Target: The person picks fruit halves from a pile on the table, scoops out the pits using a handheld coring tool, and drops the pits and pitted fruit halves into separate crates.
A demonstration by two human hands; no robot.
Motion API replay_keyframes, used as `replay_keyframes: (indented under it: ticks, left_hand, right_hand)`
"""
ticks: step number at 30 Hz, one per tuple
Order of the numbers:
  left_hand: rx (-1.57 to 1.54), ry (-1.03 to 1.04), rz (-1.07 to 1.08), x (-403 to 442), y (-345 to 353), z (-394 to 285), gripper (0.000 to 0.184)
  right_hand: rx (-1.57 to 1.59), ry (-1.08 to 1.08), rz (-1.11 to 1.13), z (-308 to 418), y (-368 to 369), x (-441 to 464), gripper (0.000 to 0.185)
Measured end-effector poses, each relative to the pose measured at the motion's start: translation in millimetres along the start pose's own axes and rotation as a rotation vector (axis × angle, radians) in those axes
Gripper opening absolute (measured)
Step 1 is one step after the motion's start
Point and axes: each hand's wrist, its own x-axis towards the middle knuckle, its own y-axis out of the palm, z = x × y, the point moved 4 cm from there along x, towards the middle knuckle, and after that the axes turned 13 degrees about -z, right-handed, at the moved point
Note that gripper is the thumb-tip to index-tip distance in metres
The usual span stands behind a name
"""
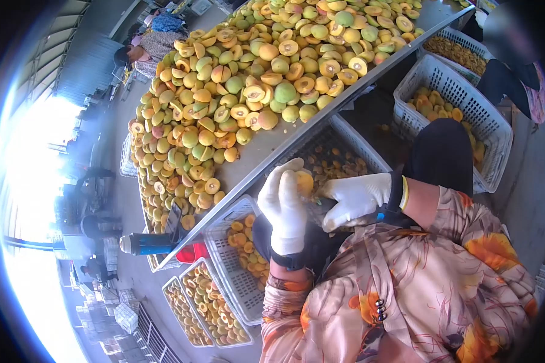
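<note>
My left hand [283,206], in a white glove, is closed around a yellow peach half [304,183], gripped between the thumb and fingers. Just to its right, my right hand [358,196], also gloved in white, is curled with its fingertips pointing at the fruit. What sits inside those curled fingers, if anything, is hidden. Both hands are over my lap. Beyond them is a crate [360,142] with small brownish pieces in it.
A metal table [272,140] bears a large heap of halved peaches [224,78]. White crates of peach pieces stand at right [490,130] and left [215,242], with shallow trays [207,262] on the floor. A blue cylinder [145,244] is at the table corner. Other people work nearby.
</note>
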Motion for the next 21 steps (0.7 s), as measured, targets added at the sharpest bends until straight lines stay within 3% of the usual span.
replay_keyframes:
  ticks: [3,6,8,9,10,11,13,14,16,18,19,21]
  left_hand:
    - [-0.228,-0.225,0.015,0.4,10.7,-7.2,0.046]
    - [-0.233,-0.307,0.004,0.3,8.9,3.2,0.055]
    - [-0.311,-0.336,-0.036,-1.2,-1.0,7.4,0.059]
    - [-0.299,-0.432,-0.181,-0.4,-11.3,5.3,0.056]
    - [-0.076,-0.282,-0.307,0.5,-30.1,10.4,0.052]
    - [-0.092,-0.305,-0.320,4.3,-59.4,23.9,0.048]
    - [0.166,-0.356,-0.280,11.2,-122.4,35.4,0.035]
    - [0.292,-0.381,-0.252,14.5,-153.9,41.1,0.029]
    - [1.438,-0.084,-0.050,21.0,-185.5,42.9,0.043]
    - [1.260,0.034,-0.104,43.5,-194.6,54.9,0.046]
    - [1.048,-0.057,-0.140,59.7,-172.5,49.4,0.051]
    - [0.925,0.039,-0.106,99.7,-121.8,51.6,0.053]
  right_hand:
    - [0.272,0.116,0.100,-3.4,10.1,-3.0,0.013]
    - [0.292,0.127,0.134,-15.5,8.3,4.1,0.019]
    - [0.298,0.092,0.280,-14.7,7.1,1.3,0.023]
    - [0.301,0.076,0.353,-14.6,6.8,-1.0,0.026]
    - [0.131,0.046,0.260,-23.6,2.3,0.7,0.031]
    - [-0.038,0.013,0.163,-34.9,-3.4,3.9,0.036]
    - [-0.466,0.028,0.027,-28.7,-17.8,2.1,0.047]
    - [-0.682,-0.022,-0.057,-53.1,-25.6,3.2,0.043]
    - [-0.656,-0.066,-0.101,-69.0,-33.2,0.3,0.042]
    - [-0.617,-0.065,-0.141,-70.4,-32.0,6.0,0.041]
    - [-0.629,-0.058,-0.160,-70.7,-30.7,9.7,0.040]
    - [-0.670,-0.010,-0.145,-68.0,-30.4,10.7,0.040]
